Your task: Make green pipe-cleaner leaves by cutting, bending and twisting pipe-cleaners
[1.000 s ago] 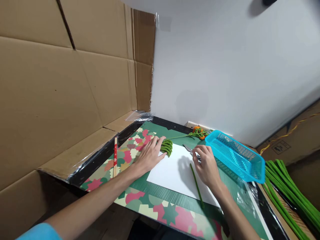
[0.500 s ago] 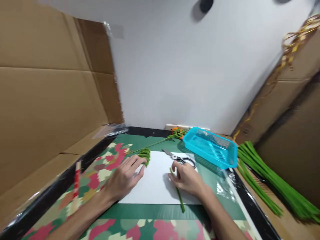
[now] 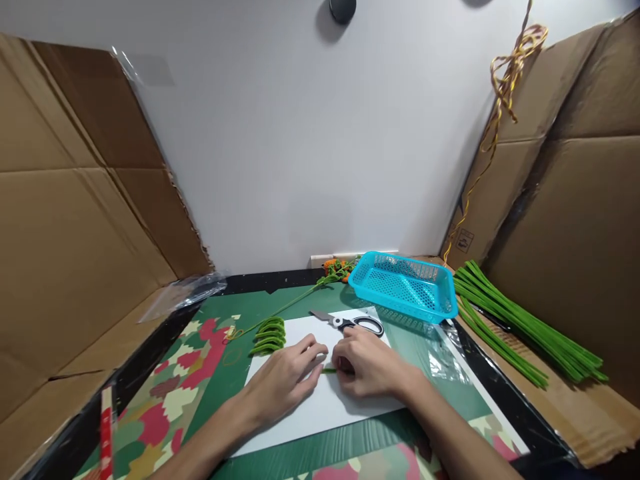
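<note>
Over a white sheet (image 3: 295,417), my right hand (image 3: 367,363) has its fingers closed on a green fuzzy stem (image 3: 329,371), whose short end shows between my hands. Beside it, my left hand (image 3: 293,373) is held with thumb and fingertips apart, close to the stem end, with nothing visible between them. Several bent green pieces (image 3: 269,335) lie in a stack at the sheet's upper left corner. Scissors (image 3: 347,323) with black and white handles rest on the sheet just beyond my right hand, blades pointing left.
A blue basket (image 3: 405,287) stands at the back right. Long green stems (image 3: 530,327) lie in a bundle at the far right. An orange flower with a green stem (image 3: 337,270) lies at the back. Cardboard walls (image 3: 575,200) flank the table; a red strip (image 3: 107,433) is at left.
My left hand has left the bent green pieces and moved right, near my right hand. My right hand has closed on the stem, which has turned from steep to roughly level. The view has shifted.
</note>
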The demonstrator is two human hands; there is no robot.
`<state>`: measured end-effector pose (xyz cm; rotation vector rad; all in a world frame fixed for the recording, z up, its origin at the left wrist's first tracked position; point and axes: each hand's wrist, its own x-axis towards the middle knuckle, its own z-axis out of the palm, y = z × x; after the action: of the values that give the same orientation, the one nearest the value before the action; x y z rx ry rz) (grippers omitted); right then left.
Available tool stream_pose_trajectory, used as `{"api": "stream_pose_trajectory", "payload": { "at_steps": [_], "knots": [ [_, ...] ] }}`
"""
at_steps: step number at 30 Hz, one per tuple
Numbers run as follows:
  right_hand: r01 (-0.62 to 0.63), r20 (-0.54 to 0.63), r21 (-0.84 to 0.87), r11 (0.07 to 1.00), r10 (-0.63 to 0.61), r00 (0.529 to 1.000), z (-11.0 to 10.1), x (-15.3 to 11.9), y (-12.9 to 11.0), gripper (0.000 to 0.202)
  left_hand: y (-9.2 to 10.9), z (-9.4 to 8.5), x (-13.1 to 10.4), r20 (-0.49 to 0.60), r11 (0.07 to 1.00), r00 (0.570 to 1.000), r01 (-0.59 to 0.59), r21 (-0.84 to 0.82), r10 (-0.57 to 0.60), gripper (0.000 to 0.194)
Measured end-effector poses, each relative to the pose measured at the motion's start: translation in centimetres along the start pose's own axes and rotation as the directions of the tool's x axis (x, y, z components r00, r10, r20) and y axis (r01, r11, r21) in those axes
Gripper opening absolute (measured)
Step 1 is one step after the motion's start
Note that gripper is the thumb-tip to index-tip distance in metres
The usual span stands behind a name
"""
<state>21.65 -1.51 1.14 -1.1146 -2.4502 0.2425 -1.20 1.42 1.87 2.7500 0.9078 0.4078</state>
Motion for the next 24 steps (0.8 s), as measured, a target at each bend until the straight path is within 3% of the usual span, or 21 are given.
{"api": "stream_pose_trajectory", "payload": {
  "at_steps": [4, 10, 13, 16, 21, 24],
  "knots": [
    [-0.039, -0.031, 0.059, 0.997, 0.041, 0.999, 0.4, 0.0, 0.1, 0.014, 0.2, 0.3, -0.4, 0.030, 0.999, 0.999, -0.014, -0.047, 0.015, 0.014],
    [-0.138, -0.175, 0.043, 0.990, 0.143, 0.974, 0.6, 0.0, 0.9, 0.014, 0.2, 0.8, -0.6, -0.172, 0.984, 0.972, 0.144, -0.108, -0.161, 0.019],
    [-0.225, -0.285, 0.092, 0.970, 0.242, 0.927, 0.6, -0.3, 1.5, 0.006, -0.2, 0.9, -0.7, -0.261, 0.956, 0.924, 0.241, -0.169, -0.279, 0.020],
    [-0.301, -0.379, 0.106, 0.948, 0.319, 0.869, 0.7, -0.6, 2.0, 0.014, -0.6, 0.9, -0.8, -0.309, 0.939, 0.894, 0.265, -0.218, -0.324, 0.021],
    [-0.314, -0.462, 0.059, 0.948, 0.305, 0.833, 1.1, -0.7, 2.3, 0.023, -0.7, 0.8, -0.9, -0.363, 0.929, 0.862, 0.279, -0.244, -0.354, 0.025],
    [-0.285, -0.554, 0.106, 0.953, 0.295, 0.779, 1.1, -0.8, 2.3, 0.022, -0.6, 0.8, -0.9, -0.351, 0.911, 0.850, 0.307, -0.277, -0.393, 0.025]
  ]
}}
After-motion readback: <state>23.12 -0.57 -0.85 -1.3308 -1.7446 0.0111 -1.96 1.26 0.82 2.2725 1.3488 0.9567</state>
